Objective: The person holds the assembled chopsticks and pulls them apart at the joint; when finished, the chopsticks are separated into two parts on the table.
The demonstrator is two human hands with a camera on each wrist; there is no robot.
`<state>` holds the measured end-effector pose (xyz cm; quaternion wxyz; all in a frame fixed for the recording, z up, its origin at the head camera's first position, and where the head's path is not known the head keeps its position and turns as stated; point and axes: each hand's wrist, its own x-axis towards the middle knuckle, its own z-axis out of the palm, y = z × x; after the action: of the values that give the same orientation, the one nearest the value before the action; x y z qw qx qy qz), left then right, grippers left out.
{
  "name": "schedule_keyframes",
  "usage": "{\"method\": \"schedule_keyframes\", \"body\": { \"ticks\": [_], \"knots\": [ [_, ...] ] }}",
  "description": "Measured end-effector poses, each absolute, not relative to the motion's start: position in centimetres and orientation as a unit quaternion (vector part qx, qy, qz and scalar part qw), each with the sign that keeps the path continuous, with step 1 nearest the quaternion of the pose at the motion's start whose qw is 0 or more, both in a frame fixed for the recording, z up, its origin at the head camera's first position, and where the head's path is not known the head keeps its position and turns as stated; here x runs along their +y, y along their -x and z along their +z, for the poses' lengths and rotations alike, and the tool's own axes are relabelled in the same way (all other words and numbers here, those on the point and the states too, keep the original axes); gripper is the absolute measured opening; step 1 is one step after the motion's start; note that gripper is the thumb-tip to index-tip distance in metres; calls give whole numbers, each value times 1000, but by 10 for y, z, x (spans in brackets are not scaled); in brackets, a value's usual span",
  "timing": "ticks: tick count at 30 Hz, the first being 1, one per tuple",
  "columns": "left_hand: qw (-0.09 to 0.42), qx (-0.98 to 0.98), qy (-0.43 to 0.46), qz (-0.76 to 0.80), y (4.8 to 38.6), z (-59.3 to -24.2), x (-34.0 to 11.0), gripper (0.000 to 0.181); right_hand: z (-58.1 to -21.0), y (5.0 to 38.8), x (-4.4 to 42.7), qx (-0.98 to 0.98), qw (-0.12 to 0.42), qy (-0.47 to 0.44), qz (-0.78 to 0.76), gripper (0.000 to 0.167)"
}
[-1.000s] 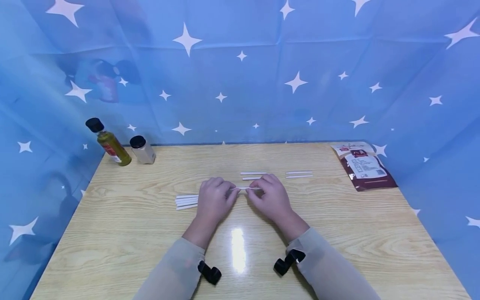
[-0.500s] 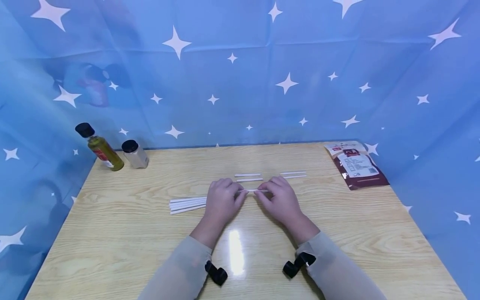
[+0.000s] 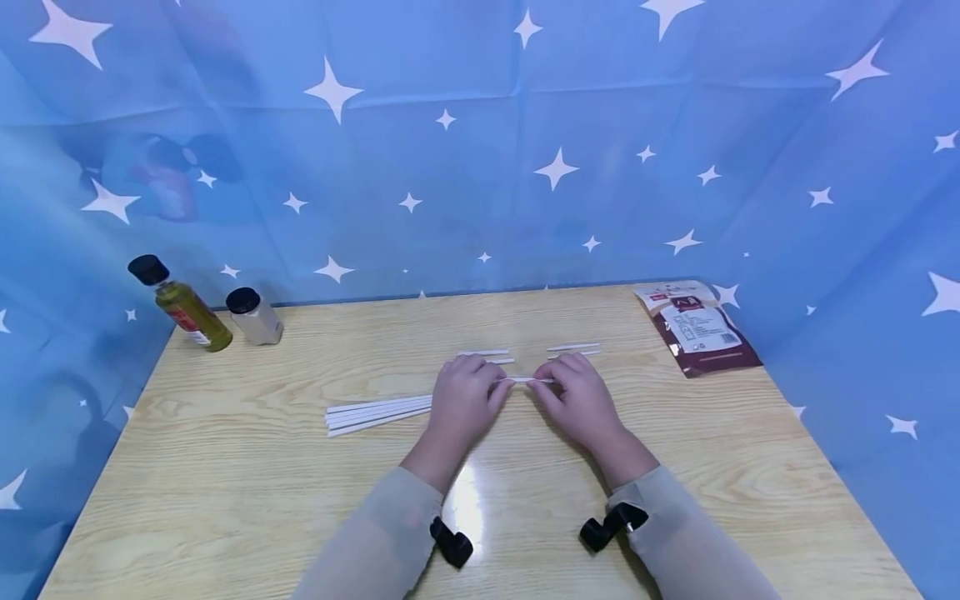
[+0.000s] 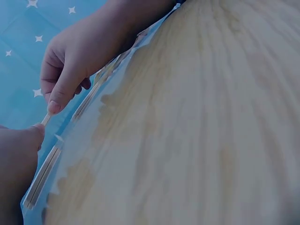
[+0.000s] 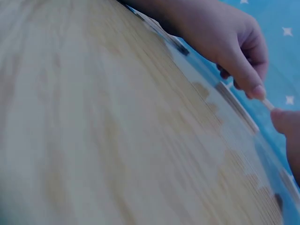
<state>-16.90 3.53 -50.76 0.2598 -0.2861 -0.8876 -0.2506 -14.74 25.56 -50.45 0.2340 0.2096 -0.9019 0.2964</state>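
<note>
One thin white stick (image 3: 521, 380) spans the gap between the two hands, above the wooden table. My left hand (image 3: 467, 398) pinches its left end between thumb and fingers; my right hand (image 3: 581, 398) pinches its right end the same way. Several long white sticks (image 3: 375, 412) lie fanned just left of my left hand. Behind the hands are two short pairs, one at the left (image 3: 483, 352) and one at the right (image 3: 573, 347), each partly covered by a hand. In the left wrist view the pinched stick (image 4: 46, 119) shows between the fingertips.
A bottle of yellow-green liquid (image 3: 191, 317) and a black-capped jar (image 3: 257, 318) stand at the back left of the table (image 3: 225, 500). A maroon and white pouch (image 3: 697, 329) lies at the back right. A blue star-patterned cloth (image 3: 480, 167) hangs behind and beside the table.
The head view has shifted, so the table items appear further left. Relative to the table, both hands have moved right with the stick, uncovering more of the fanned sticks.
</note>
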Motion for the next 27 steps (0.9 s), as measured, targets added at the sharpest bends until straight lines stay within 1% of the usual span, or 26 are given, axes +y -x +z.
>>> {"method": "schedule_keyframes", "body": {
  "ticks": [5,11,15,22,24,27],
  "knots": [
    [245,-881,305,-266,171,-509,46,11,-504,146,264,-916,194,-181,302,10],
    [196,-882,307,-299,171,-513,51,8,-503,145,268,-918,163,-166,322,8],
    [172,-872,313,-334,170,-515,50,7,-506,147,268,-910,154,-181,341,3],
    [135,-867,309,-367,171,-518,48,8,-509,149,270,-907,141,-201,344,5],
    [126,-868,300,-375,171,-518,48,7,-508,149,271,-907,136,-201,344,5],
    [125,-867,270,-400,172,-516,46,6,-507,151,275,-903,143,-184,361,5]
  ]
}}
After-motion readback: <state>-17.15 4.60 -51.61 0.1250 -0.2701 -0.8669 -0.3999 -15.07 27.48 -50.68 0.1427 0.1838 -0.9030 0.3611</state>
